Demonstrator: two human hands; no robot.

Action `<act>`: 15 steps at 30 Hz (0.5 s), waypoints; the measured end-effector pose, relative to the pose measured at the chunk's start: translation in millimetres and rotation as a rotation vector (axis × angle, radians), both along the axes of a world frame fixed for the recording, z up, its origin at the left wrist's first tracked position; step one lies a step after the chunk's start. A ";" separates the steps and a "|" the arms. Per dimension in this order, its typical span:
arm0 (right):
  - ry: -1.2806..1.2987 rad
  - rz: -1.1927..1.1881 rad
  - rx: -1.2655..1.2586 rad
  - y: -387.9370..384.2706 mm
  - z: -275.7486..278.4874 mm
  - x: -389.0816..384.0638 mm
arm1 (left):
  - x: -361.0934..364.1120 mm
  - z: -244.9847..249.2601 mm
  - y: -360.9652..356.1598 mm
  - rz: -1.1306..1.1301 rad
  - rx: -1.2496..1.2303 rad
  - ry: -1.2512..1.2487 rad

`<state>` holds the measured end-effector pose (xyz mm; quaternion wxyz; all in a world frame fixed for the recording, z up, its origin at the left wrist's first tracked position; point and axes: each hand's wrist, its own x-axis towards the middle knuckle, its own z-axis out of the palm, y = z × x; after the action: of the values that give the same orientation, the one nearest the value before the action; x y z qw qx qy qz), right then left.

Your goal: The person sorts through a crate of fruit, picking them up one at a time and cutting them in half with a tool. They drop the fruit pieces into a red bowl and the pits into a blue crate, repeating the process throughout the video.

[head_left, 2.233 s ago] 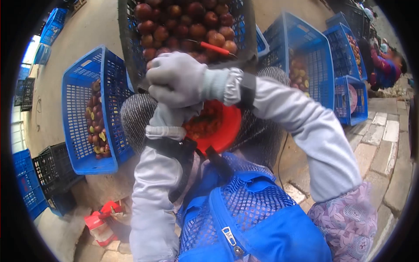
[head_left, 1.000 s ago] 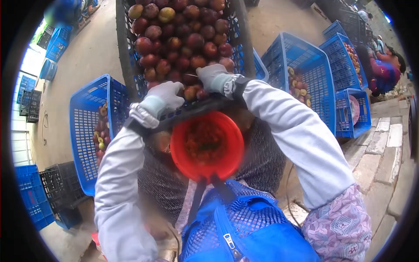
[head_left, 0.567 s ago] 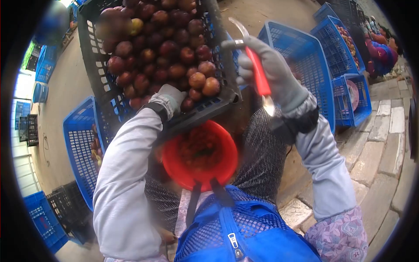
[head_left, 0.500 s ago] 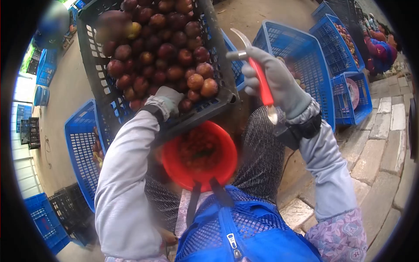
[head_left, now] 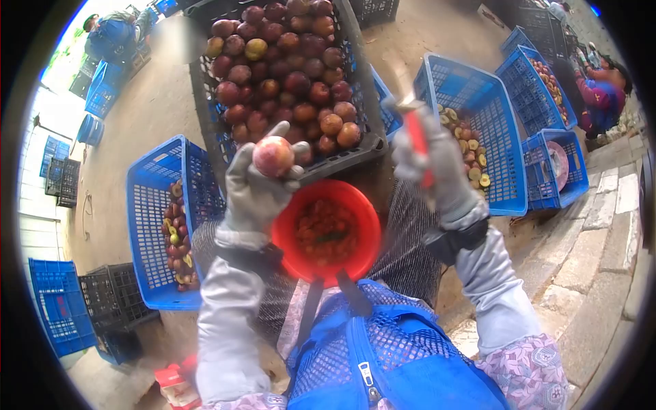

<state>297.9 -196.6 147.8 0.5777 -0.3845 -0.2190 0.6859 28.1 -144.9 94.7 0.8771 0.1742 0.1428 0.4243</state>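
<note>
My gloved left hand (head_left: 256, 188) holds a reddish plum (head_left: 273, 156) in its fingers, palm up, just below the near edge of a black crate (head_left: 372, 130) full of dark plums (head_left: 297, 83). In my gloved right hand (head_left: 434, 160) is a red-handled knife (head_left: 415, 133), pointing up and blurred by motion. Between my knees sits a red bucket (head_left: 365, 236) with small reddish pieces inside.
A blue crate (head_left: 506, 102) with cut plums stands at the right, another blue crate (head_left: 147, 225) with plum pieces at the left. More crates lie beyond. One person (head_left: 601, 96) is at the far right, another (head_left: 116, 37) at the upper left.
My left hand has come out of the black crate with a plum and turned palm up. My right hand has moved slightly down with the knife. The view has shifted.
</note>
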 end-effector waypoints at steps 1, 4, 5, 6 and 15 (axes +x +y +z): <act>0.001 0.202 -0.058 -5.1 -19.9 -6.0 | 3.2 2.7 -14.0 0.043 -0.033 -0.025; -0.563 0.239 0.014 -35.4 -5.3 -58.5 | 4.9 -5.1 -43.8 0.091 -0.150 -0.067; -0.545 0.260 0.124 -41.9 -12.3 -67.3 | 4.1 -11.3 -51.1 0.096 -0.176 -0.079; -0.510 0.260 0.127 -47.2 -16.4 -77.0 | 3.4 -17.0 -56.8 0.074 -0.140 -0.116; -1.027 0.146 0.450 -66.0 -68.8 -107.9 | 19.5 -24.1 -92.8 0.265 -0.038 0.089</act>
<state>190.0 -262.7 79.0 0.4158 -0.5201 -0.6390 0.3851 47.6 -237.7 70.6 0.8092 0.1561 0.2113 0.5255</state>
